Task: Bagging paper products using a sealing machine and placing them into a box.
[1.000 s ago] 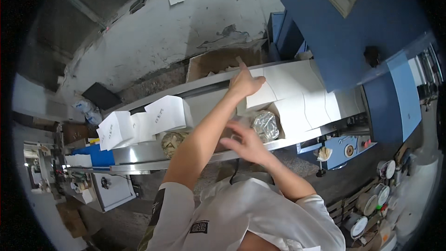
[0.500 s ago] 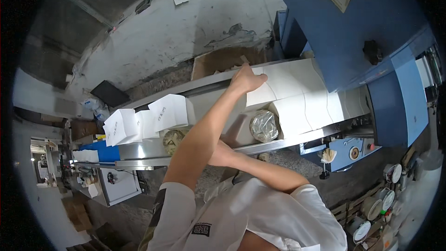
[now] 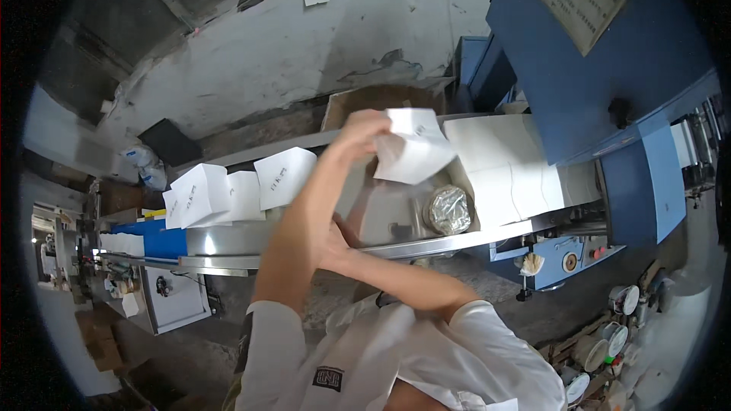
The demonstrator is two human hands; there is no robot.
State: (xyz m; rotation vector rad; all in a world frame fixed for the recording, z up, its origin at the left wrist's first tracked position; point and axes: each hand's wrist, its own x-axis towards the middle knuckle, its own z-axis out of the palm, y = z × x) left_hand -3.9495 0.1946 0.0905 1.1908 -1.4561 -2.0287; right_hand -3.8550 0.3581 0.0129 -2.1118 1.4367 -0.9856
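My left hand [image 3: 364, 134] is closed on the edge of a white paper bag [image 3: 417, 154], which hangs above the metal table [image 3: 221, 240], slightly smeared by motion. To its right, a row of overlapping white paper sheets or bags [image 3: 502, 167] stretches toward the blue machine. A round, clear-wrapped, shiny thing [image 3: 449, 209] stands against the row's left end. My right hand [image 3: 336, 247] reaches left across my body, under my left forearm; that forearm hides most of its fingers. Left of my arms several white paper bags [image 3: 204, 194] with dark print stand fanned and folded.
The tall blue machine [image 3: 579, 91] fills the right side. A cardboard box [image 3: 381, 99] stands behind the table by the wall. A blue block-like thing [image 3: 164, 240] lies at the table's left end. Several round tubs [image 3: 590, 354] stand on the lower right floor.
My left hand has pulled a white paper bag off the row's left end and moved it left, lifting it. My right hand has shifted slightly left. The view has tilted a little.
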